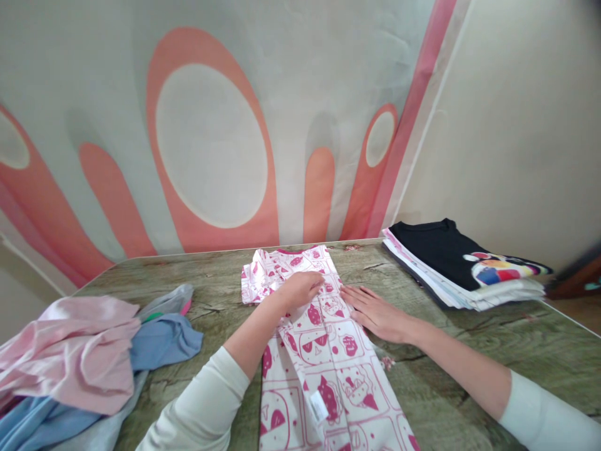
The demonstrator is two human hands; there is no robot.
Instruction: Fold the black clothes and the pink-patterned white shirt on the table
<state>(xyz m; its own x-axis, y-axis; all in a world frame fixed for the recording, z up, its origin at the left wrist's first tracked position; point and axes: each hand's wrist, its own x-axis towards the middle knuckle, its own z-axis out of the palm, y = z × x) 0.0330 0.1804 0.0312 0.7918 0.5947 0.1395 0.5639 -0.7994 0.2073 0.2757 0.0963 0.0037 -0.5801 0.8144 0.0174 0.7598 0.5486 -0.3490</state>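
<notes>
A white garment with a magenta cartoon print (359,382) lies lengthwise on the table, its collar at the far end. One long side is folded inward, and a sleeve sticks out at the upper left. A small white label (318,406) shows near the front. On the garment's upper middle rests my left hand (300,290), its fingers slightly bent over the cloth and pointing right, with nothing visibly gripped. My right hand (378,313) lies flat along the right edge of the garment, fingers stretched out and touching the cloth.
A loose heap of clothes, pink (89,344) and blue (164,343) among them, lies on the left of the wood-patterned table (220,275). At the back right is a neat stack of folded clothes with a black T-shirt (432,250) on top. A patterned wall backs the table.
</notes>
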